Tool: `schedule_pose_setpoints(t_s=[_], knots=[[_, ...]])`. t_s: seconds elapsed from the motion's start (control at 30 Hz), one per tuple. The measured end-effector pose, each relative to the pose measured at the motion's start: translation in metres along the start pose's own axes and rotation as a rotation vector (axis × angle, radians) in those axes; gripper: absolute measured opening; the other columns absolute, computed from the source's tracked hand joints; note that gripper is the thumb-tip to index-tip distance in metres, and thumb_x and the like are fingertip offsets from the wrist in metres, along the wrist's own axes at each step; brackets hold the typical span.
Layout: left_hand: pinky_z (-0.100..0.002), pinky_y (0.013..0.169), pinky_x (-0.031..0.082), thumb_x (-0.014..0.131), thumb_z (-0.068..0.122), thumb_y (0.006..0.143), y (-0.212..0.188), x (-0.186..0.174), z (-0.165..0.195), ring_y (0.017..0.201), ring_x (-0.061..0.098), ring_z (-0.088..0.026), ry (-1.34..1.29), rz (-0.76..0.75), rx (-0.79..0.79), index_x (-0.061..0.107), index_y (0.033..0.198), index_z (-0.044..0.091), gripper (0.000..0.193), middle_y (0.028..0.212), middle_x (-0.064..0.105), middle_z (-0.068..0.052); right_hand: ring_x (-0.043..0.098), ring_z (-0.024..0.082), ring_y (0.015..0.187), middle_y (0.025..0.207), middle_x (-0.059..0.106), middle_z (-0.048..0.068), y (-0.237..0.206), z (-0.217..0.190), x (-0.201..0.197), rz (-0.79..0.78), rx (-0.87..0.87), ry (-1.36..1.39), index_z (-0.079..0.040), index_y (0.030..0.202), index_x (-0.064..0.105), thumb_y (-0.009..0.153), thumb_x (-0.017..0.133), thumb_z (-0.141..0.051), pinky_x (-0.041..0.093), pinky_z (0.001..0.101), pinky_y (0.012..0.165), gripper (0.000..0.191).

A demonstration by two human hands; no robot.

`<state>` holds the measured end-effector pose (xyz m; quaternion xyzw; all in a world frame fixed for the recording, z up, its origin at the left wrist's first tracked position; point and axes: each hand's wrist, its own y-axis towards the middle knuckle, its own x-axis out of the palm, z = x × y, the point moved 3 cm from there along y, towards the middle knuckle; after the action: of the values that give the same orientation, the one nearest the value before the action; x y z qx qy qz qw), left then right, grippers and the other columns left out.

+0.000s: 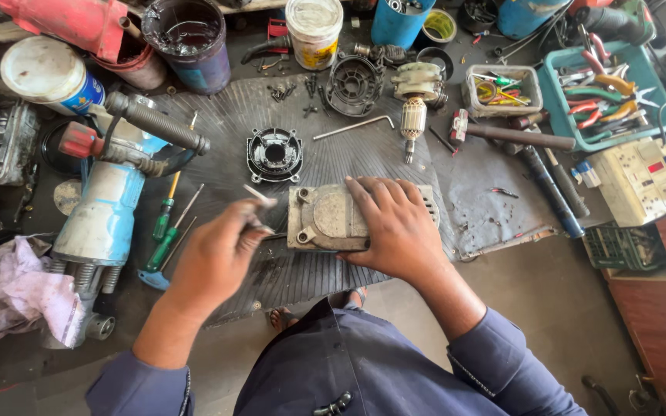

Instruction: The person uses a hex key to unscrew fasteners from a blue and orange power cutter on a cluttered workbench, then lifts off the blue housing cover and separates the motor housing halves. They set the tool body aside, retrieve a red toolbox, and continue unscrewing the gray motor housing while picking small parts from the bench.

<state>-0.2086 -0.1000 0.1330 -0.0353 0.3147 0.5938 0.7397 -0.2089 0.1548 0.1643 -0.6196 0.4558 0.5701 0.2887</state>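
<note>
My right hand (395,227) lies flat on a grey metal housing cover (325,217) on the ribbed black mat (287,115), pressing it down. My left hand (221,250) is just left of the cover, fingers closed on a thin metal tool (260,196) whose tip points up and right; it is blurred. A round black motor part (274,155) sits just beyond the cover.
A blue power tool body (105,208) with a black handle lies at left, green screwdrivers (162,231) beside it. A motor armature (413,115), a hex key (354,126), a hammer (514,136), tins, a teal tool tray (607,96) and a power strip (634,181) ring the mat.
</note>
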Motion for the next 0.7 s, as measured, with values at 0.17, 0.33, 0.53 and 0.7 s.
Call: schedule_pose_setpoints(t_s=[0.17, 0.33, 0.53, 0.7], knots=[[-0.041, 0.069, 0.055, 0.070, 0.017, 0.088, 0.015, 0.007, 0.020, 0.082, 0.071, -0.028, 0.407, -0.206, 0.289, 0.067, 0.111, 0.007, 0.025, 0.095, 0.072, -0.007, 0.051, 0.033, 0.128, 0.134, 0.058, 0.013, -0.002, 0.000, 0.001, 0.008, 0.009, -0.003, -0.005, 0.144, 0.049, 0.054, 0.091, -0.052, 0.033, 0.0500, 0.112, 0.111], [-0.039, 0.075, 0.052, 0.061, 0.008, 0.082, 0.021, 0.009, 0.019, 0.085, 0.067, -0.023, 0.569, -0.322, 0.421, 0.070, 0.107, 0.009, 0.027, 0.090, 0.066, -0.004, 0.052, 0.032, 0.128, 0.134, 0.058, 0.012, -0.004, 0.001, 0.001, 0.017, 0.004, -0.004, -0.005, 0.144, 0.049, 0.053, 0.090, -0.053, 0.033, 0.0501, 0.112, 0.111], [-0.038, 0.075, 0.048, 0.057, 0.010, 0.084, 0.030, 0.011, 0.014, 0.086, 0.066, -0.020, 0.573, -0.399, 0.445, 0.071, 0.105, 0.013, 0.025, 0.086, 0.064, -0.001, 0.052, 0.032, 0.128, 0.135, 0.058, 0.013, -0.006, 0.002, 0.001, 0.017, 0.008, -0.007, -0.005, 0.144, 0.049, 0.054, 0.090, -0.053, 0.033, 0.0503, 0.112, 0.110], [-0.037, 0.078, 0.046, 0.056, 0.011, 0.087, 0.041, 0.014, 0.007, 0.086, 0.066, -0.017, 0.591, -0.457, 0.423, 0.072, 0.101, 0.018, 0.022, 0.083, 0.064, 0.000, 0.052, 0.032, 0.128, 0.135, 0.058, 0.013, -0.007, 0.001, 0.000, 0.016, 0.013, -0.006, -0.006, 0.144, 0.049, 0.054, 0.090, -0.052, 0.033, 0.0503, 0.112, 0.109]])
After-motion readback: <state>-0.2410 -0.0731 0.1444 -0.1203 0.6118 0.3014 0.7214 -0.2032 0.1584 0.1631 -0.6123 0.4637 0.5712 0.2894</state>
